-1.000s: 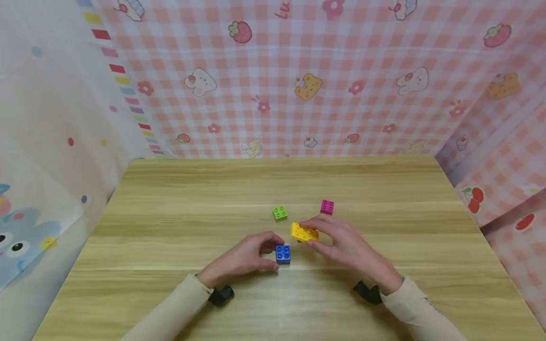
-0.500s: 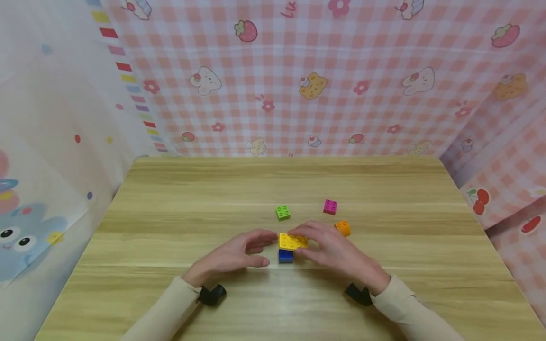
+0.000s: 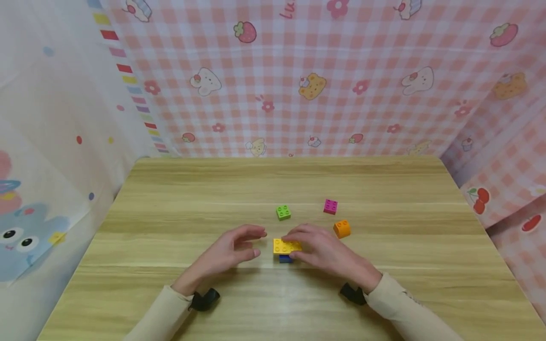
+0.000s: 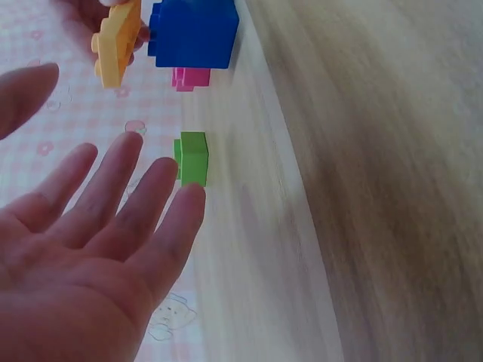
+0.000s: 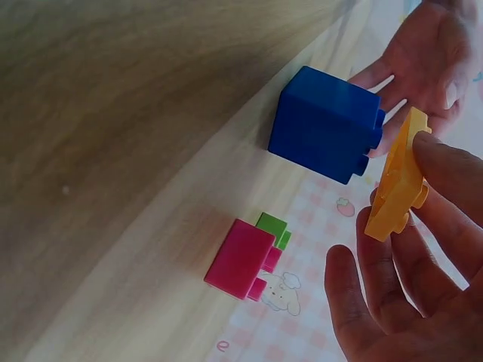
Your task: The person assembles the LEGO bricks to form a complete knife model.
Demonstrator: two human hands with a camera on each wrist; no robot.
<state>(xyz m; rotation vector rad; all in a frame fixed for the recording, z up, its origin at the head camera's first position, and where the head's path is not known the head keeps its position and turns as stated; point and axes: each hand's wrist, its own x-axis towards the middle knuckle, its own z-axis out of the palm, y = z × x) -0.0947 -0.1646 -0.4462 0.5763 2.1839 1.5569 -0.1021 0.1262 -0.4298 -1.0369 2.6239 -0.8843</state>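
My right hand (image 3: 326,251) pinches a flat yellow building brick (image 3: 286,246) between thumb and fingers. Under it on the table stands a blue brick (image 3: 285,259), mostly covered in the head view. A gap shows between the yellow brick (image 5: 398,181) and the studs of the blue brick (image 5: 324,124) in the right wrist view. My left hand (image 3: 230,248) is held to the left of both bricks, fingers spread and touching nothing. In the left wrist view its palm (image 4: 83,279) is turned up to the camera, with the blue brick (image 4: 195,34) beyond the fingertips.
On the wooden table (image 3: 192,189) lie a green brick (image 3: 283,212) behind the hands, a magenta brick (image 3: 330,206) to its right and a round-sided orange brick (image 3: 342,228) near my right hand. A checked cloth (image 3: 273,71) hangs behind the table.
My right hand has carried the yellow brick left, levelling it over the blue one. My left hand has let go of the blue brick's side and drawn back left. The orange brick has come into sight.
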